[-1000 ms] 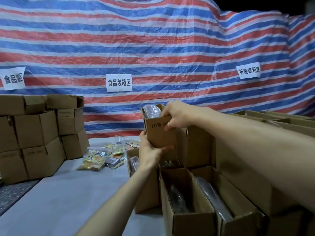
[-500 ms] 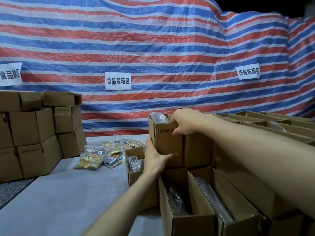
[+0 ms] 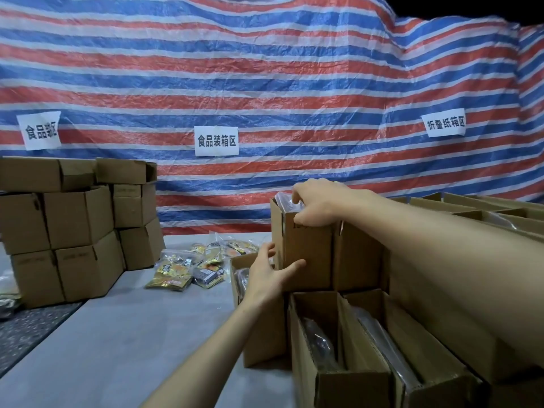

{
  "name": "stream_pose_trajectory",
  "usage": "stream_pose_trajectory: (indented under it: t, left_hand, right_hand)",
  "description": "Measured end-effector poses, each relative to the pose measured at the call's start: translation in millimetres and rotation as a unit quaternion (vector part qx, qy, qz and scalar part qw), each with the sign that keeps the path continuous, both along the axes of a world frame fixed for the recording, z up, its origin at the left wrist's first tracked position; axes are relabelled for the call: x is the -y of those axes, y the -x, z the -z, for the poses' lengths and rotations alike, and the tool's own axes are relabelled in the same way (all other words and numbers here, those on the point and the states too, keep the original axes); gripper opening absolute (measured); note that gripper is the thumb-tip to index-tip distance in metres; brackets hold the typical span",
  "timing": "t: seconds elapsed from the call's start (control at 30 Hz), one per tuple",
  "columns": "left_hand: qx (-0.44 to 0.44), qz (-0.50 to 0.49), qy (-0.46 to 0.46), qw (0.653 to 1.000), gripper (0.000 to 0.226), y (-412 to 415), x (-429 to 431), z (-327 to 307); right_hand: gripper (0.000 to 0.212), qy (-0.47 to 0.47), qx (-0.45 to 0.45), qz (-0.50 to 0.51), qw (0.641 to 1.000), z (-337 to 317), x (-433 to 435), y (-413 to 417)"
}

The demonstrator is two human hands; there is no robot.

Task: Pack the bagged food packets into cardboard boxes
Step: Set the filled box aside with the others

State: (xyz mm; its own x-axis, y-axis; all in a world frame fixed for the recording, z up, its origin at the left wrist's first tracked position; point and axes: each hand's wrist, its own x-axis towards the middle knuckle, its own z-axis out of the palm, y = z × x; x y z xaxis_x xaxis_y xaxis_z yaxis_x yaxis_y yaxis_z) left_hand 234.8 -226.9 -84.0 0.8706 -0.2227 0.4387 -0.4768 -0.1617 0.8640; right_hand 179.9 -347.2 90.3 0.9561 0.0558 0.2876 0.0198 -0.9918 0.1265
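Note:
A small cardboard box (image 3: 306,254) stands upright on top of other boxes, with a clear food bag (image 3: 284,200) poking out of its open top. My right hand (image 3: 319,204) grips the box's top rim, fingers curled over the edge and thumb on the front face. Lower down, my left hand (image 3: 269,273) touches the box's left corner with spread fingers, the thumb lying across the front. A pile of yellow and dark bagged food packets (image 3: 188,269) lies on the grey table (image 3: 117,334) to the left.
Several open boxes (image 3: 341,375) with bags inside fill the near right, and one open box (image 3: 240,267) sits under my left hand. Closed boxes (image 3: 73,231) are stacked at the left. More open boxes (image 3: 482,207) line the right. A striped tarp hangs behind.
The box has come down and a little to the right onto the row of boxes. My left hand has loosened from gripping its bottom to touching it with spread fingers.

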Motion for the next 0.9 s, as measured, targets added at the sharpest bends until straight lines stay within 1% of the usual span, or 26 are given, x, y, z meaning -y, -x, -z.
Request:
stream_pose_trajectory:
  t: [0.07,0.1,0.23,0.3,0.33,0.37,0.4,0.43,0.5,0.53,0.57,0.6,0.67,0.7,0.8,0.9]
  left_hand:
    - [0.018,-0.012,0.015,1.000,0.059,6.2,-13.8,1.3]
    - [0.028,-0.024,0.029,0.999,0.053,7.9,-22.4,2.7]
    - [0.083,-0.091,0.064,0.990,0.017,8.8,-67.8,10.0]
    - [0.083,-0.142,0.058,0.985,0.019,6.7,-95.3,16.3]
    - [0.082,-0.162,0.052,0.982,0.021,6.0,-109.7,20.0]
    - [0.081,-0.178,0.048,0.980,0.023,4.7,-124.0,24.8]
    - [0.075,-0.194,0.044,0.977,0.025,3.6,-138.1,29.9]
    - [0.066,-0.209,0.039,0.975,0.025,2.6,-152.1,35.4]
    - [0.046,-0.241,0.033,0.969,0.022,-0.3,-179.1,48.4]
    - [0.035,-0.259,0.030,0.965,0.020,-2.2,-192.7,56.2]
    - [0.023,-0.273,0.022,0.962,0.018,-3.9,-206.7,63.9]
    - [0.008,-0.284,0.012,0.959,0.017,-6.3,-220.5,71.8]
    - [-0.022,-0.305,-0.004,0.952,0.015,-12.5,-249.7,87.1]
    - [-0.030,-0.319,-0.009,0.947,0.014,-16.2,-264.8,93.0]
    - [-0.044,-0.360,-0.037,0.931,0.014,-31.4,-307.2,104.5]
    - [-0.033,-0.394,-0.070,0.916,0.012,-56.5,-338.7,105.3]
  right_hand:
    - [0.058,0.004,0.017,-0.024,1.000,-1.1,-17.6,-3.1]
    - [0.060,0.001,0.022,-0.042,0.999,-1.2,-28.3,-4.7]
    - [0.052,-0.016,0.026,-0.115,0.993,-2.3,-87.2,-17.5]
    - [0.047,-0.052,0.025,-0.145,0.988,-1.6,-124.0,-27.3]
    - [0.046,-0.091,0.020,-0.163,0.982,-1.2,-142.7,-33.2]
    - [0.044,-0.150,0.014,-0.185,0.971,0.0,-160.9,-39.0]
    - [0.040,-0.231,0.013,-0.209,0.950,2.1,-178.8,-45.6]
    - [0.035,-0.328,0.023,-0.233,0.915,6.1,-195.8,-52.0]
    - [0.023,-0.518,0.057,-0.258,0.813,19.9,-226.2,-63.5]
    - [0.019,-0.589,0.067,-0.260,0.762,30.5,-238.6,-68.9]
    - [0.017,-0.639,0.071,-0.260,0.721,43.3,-248.2,-74.5]
    - [0.015,-0.671,0.067,-0.261,0.691,57.4,-254.9,-80.4]
    - [0.010,-0.708,0.049,-0.269,0.652,86.2,-259.3,-93.1]
    - [0.009,-0.718,0.039,-0.272,0.640,99.0,-257.9,-100.1]
    - [0.010,-0.740,0.030,-0.261,0.620,129.6,-248.6,-120.1]
    - [0.013,-0.764,0.019,-0.254,0.593,144.2,-241.4,-136.0]
